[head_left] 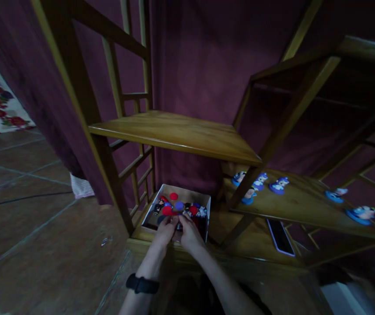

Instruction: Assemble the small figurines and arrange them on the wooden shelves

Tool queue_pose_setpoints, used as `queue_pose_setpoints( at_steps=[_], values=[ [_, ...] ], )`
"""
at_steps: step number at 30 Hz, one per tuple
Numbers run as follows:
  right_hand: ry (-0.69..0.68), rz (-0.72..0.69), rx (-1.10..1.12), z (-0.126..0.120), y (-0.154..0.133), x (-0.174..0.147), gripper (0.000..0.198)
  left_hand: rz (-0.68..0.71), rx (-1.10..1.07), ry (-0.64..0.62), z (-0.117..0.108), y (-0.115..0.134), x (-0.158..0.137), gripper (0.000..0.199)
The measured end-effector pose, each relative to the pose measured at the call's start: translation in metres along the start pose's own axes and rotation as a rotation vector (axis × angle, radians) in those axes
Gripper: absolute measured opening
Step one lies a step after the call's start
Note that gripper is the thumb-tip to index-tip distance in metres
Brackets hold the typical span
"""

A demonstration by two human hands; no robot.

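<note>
A shallow white cardboard box (208, 205) stands on the lowest shelf. Inside it lie several small toy figurines (159, 207) and round bases, among them a red disc (173, 196) and a purple disc (179, 205). My left hand (165, 230) and my right hand (190, 232) are close together over the box's front part. Both hands have their fingers closed, tips nearly meeting at a small object between them, mostly hidden and too dark to name. A black band (142, 284) is on my left wrist.
Above the box juts a wooden shelf board (174, 133), with slanted posts beside it. To the right, a shelf (295, 203) carries several figurines on purple and blue bases, including a purple one (279, 186). A phone (281, 237) lies below. Dark curtains (194, 61) hang behind.
</note>
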State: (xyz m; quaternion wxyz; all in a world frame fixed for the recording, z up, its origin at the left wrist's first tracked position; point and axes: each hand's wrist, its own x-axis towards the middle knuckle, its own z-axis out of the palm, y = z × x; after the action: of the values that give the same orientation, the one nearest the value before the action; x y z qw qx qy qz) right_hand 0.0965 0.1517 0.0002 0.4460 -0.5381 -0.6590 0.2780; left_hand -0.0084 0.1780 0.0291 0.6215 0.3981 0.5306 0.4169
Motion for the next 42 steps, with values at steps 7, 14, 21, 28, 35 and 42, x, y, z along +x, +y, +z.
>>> queue_pose_setpoints(
  at_steps=[7,14,21,28,35,42],
  values=[
    [0.020,0.138,0.272,-0.012,0.017,0.023,0.040,-0.037,-0.232,0.031,-0.018,0.006,0.012,0.011],
    [0.360,0.348,-0.068,-0.046,0.062,0.050,0.031,-0.217,-0.750,0.227,-0.032,0.021,0.022,0.015],
    [-0.012,0.207,-0.340,-0.013,0.075,0.046,0.034,-0.289,-0.796,0.204,-0.032,0.025,0.018,0.014],
    [-0.126,0.150,-0.661,0.014,0.067,0.041,0.037,-0.283,-0.753,0.125,-0.037,0.030,0.010,0.013],
    [-0.048,0.187,-0.664,0.008,0.052,0.042,0.021,-0.277,-0.655,0.181,-0.038,0.026,0.012,0.009],
    [0.108,0.507,0.303,-0.019,0.031,0.043,0.012,-0.219,-0.653,0.112,-0.025,0.013,0.018,0.014]
  ],
)
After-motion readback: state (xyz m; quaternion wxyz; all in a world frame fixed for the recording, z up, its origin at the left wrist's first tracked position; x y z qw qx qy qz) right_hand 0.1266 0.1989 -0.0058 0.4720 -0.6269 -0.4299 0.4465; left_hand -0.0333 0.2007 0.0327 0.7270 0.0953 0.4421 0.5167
